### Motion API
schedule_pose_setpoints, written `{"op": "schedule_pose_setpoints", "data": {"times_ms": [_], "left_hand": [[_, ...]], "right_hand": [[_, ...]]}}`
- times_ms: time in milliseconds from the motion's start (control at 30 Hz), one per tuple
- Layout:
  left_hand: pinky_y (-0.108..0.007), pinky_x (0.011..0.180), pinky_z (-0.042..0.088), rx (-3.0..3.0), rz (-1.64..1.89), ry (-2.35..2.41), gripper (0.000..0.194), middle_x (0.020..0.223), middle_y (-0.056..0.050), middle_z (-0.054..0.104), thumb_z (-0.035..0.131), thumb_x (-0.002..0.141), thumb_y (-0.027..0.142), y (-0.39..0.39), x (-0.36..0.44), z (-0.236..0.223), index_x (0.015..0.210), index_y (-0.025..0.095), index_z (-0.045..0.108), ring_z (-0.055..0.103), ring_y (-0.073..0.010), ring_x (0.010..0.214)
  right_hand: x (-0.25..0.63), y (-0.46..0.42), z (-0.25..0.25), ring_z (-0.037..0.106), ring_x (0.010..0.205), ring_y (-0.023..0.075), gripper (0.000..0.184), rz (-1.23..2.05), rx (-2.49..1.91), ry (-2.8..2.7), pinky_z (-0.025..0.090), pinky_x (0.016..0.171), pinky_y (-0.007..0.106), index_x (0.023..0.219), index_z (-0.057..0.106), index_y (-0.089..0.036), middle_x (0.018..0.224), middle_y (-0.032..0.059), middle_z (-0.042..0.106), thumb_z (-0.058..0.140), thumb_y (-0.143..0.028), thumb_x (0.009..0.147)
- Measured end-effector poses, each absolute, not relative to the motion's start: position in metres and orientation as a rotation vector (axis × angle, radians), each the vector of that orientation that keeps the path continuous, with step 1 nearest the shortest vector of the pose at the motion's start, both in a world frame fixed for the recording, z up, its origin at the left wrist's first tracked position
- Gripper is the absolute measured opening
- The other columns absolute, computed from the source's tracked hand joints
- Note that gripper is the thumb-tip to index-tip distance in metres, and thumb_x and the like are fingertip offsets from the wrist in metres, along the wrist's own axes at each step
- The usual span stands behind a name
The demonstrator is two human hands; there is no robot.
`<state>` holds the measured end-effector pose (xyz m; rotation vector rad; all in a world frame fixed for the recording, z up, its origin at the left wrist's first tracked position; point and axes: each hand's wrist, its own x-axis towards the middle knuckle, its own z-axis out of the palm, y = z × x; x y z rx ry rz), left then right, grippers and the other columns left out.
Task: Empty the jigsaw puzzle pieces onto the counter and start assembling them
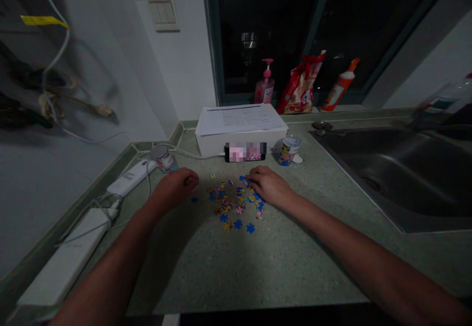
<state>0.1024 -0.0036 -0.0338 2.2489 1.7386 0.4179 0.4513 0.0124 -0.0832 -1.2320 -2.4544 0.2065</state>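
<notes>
Several small jigsaw pieces (236, 203), blue and multicoloured, lie scattered on the speckled green counter (228, 262). My left hand (179, 183) rests at the left edge of the pile with its fingers curled in; what they hold, if anything, is hidden. My right hand (267, 184) lies palm down on the right side of the pile, fingers bent over some pieces. A phone (246, 152) leans against a white box (239, 127) just behind the pieces.
A small tin (162, 158) stands at the left and an open tin (288, 150) with its lid at the right. Power strips (75, 247) and cables run along the left wall. A steel sink (398, 173) is at the right. Bottles and a red bag (300, 85) line the window sill.
</notes>
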Motion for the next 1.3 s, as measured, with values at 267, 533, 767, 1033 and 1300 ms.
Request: {"op": "schedule_pose_setpoints", "data": {"times_ms": [267, 533, 767, 1033, 1300], "left_hand": [[-0.032, 0.079, 0.049, 2.302, 0.388, 1.606, 0.019, 0.101, -0.006, 0.077, 0.059, 0.095, 0.027, -0.015, 0.131, -0.040, 0.103, 0.024, 0.076, 0.070, -0.0213, 0.086], [-0.034, 0.078, 0.050, 2.226, 0.502, 1.537, 0.022, 0.098, -0.006, 0.077, 0.060, 0.097, 0.035, -0.022, 0.148, -0.045, 0.103, 0.024, 0.078, 0.068, -0.0215, 0.083], [-0.035, 0.076, 0.056, 1.904, 0.602, 1.384, 0.032, 0.096, -0.005, 0.082, 0.062, 0.094, 0.048, -0.032, 0.170, -0.043, 0.108, 0.025, 0.079, 0.073, -0.0237, 0.083], [-0.032, 0.068, 0.056, 1.605, 0.449, 1.159, 0.028, 0.088, -0.006, 0.081, 0.066, 0.089, 0.045, -0.038, 0.176, -0.041, 0.102, 0.023, 0.078, 0.072, -0.0215, 0.076], [-0.034, 0.080, 0.056, 1.833, 0.510, 1.334, 0.021, 0.095, -0.006, 0.082, 0.069, 0.081, 0.038, -0.021, 0.141, -0.034, 0.093, 0.022, 0.078, 0.075, -0.0237, 0.087]], "right_hand": [[0.453, 0.012, -0.079, 0.068, 0.102, 0.0285, 0.017, 0.185, -1.178, -2.464, 0.054, 0.090, 0.042, 0.106, 0.081, -0.020, 0.109, 0.0136, 0.075, 0.069, -0.012, 0.097], [0.456, 0.008, -0.071, 0.071, 0.099, 0.0260, 0.014, 0.147, -1.229, -2.367, 0.054, 0.088, 0.039, 0.102, 0.079, -0.020, 0.101, 0.0105, 0.078, 0.065, -0.016, 0.102], [0.436, -0.025, -0.067, 0.072, 0.095, 0.0241, 0.020, 0.080, -0.872, -2.391, 0.056, 0.085, 0.038, 0.108, 0.078, -0.024, 0.102, 0.0077, 0.080, 0.059, -0.027, 0.108], [0.419, -0.040, -0.069, 0.073, 0.092, 0.0223, 0.024, -0.073, -0.584, -2.432, 0.057, 0.084, 0.039, 0.111, 0.078, -0.025, 0.103, 0.0070, 0.081, 0.054, -0.025, 0.111], [0.425, -0.038, -0.066, 0.071, 0.095, 0.0242, 0.023, -0.080, -0.775, -2.483, 0.057, 0.083, 0.038, 0.110, 0.077, -0.022, 0.106, 0.0089, 0.080, 0.056, -0.029, 0.111]]}}
